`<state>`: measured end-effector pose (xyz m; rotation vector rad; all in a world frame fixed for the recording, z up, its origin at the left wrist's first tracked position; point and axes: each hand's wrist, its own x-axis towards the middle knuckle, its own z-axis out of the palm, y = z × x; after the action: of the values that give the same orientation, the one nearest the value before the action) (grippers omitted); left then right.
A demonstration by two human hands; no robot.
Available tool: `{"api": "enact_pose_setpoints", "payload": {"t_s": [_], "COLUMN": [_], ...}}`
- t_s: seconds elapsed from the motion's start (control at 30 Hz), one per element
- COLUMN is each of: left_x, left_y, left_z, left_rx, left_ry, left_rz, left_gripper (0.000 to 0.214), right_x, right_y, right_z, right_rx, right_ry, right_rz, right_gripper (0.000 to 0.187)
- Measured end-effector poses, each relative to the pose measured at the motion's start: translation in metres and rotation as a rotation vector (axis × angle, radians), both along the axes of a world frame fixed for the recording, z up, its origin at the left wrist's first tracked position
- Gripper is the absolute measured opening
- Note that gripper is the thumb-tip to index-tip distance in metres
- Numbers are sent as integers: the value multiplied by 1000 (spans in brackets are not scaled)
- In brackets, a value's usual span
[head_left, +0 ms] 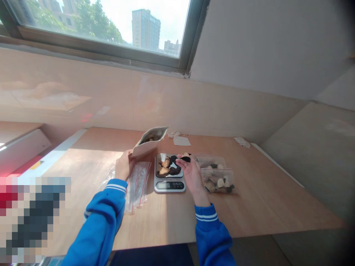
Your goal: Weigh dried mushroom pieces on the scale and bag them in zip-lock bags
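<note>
Right fingers [181, 163]: holding dark slice [185, 159] | left fingers [129, 154]: gripping pouch [145, 147], partly hidden | contents [151, 140]: shadowed, perhaps slices

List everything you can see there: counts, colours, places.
Scale: one, silver and black, mid-table
Dried pieces: several, tan and dark, on the scale
Pouch: one, tan, left hand
Flat bags: several, clear, red strips, left of scale
Filled bags: at least two, clear, right of scale
Sheet: one, white, behind scale
Crumpled paper: two spots, whitish, back of table
Table: one, light brown, below
Window: one, grey-framed, upper left
Wall: pale, behind table
Sleeves: two, blue, forearms
Left hand: one, holding pouch
Right hand: one, holding dark piece, near scale
</note>
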<state>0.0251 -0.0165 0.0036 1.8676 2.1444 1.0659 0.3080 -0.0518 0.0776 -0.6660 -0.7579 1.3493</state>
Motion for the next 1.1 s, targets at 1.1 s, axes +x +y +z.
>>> {"api": "enact_pose_setpoints", "payload": {"t_s": [1.1], "left_x": [2], "left_y": [0], "left_z": [9], "left_rx": [-117], "left_ry": [49], "left_rz": [29], "left_gripper": [45], "right_x": [-34], "right_y": [-16], "right_z": [-19], "right_rx": [499], "right_ry": [-1918], "right_rz": [-120], "right_gripper": [7]}}
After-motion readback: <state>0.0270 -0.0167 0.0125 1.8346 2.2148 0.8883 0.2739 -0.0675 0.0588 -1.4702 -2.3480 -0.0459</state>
